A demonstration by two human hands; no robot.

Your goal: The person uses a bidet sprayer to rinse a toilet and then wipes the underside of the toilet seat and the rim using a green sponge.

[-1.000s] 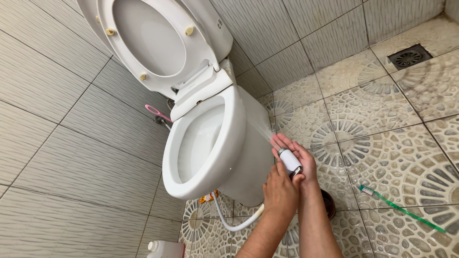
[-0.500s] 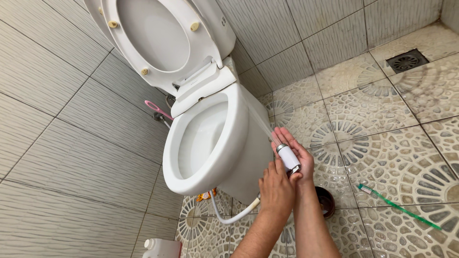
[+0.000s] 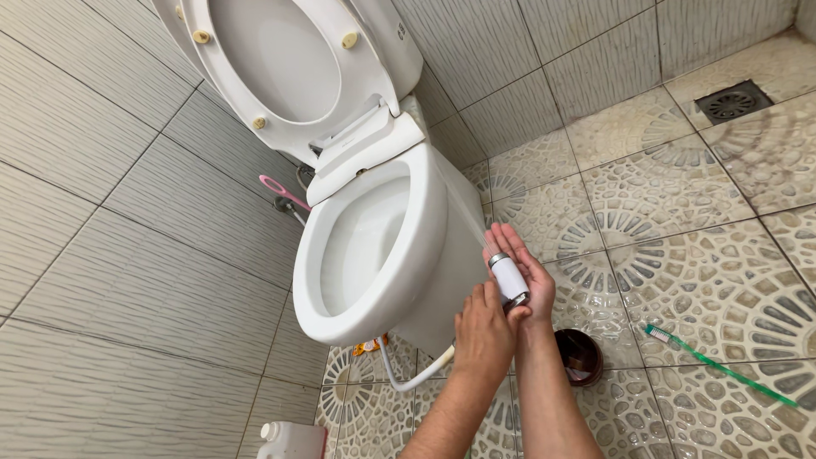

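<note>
At far left a pink handle (image 3: 283, 194) juts from ribbed grey wall tiles, beside the glossy white toilet bowl (image 3: 399, 255). Your left hand (image 3: 483, 333) curls closed around the base of the white cylindrical sprayer (image 3: 509, 278), which lies on your open right hand (image 3: 529, 276). A green toothbrush (image 3: 718, 365) lies on pebble-patterned floor.

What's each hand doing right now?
Left hand: closed on the sprayer base.
Right hand: open, palm cradling the sprayer.
</note>
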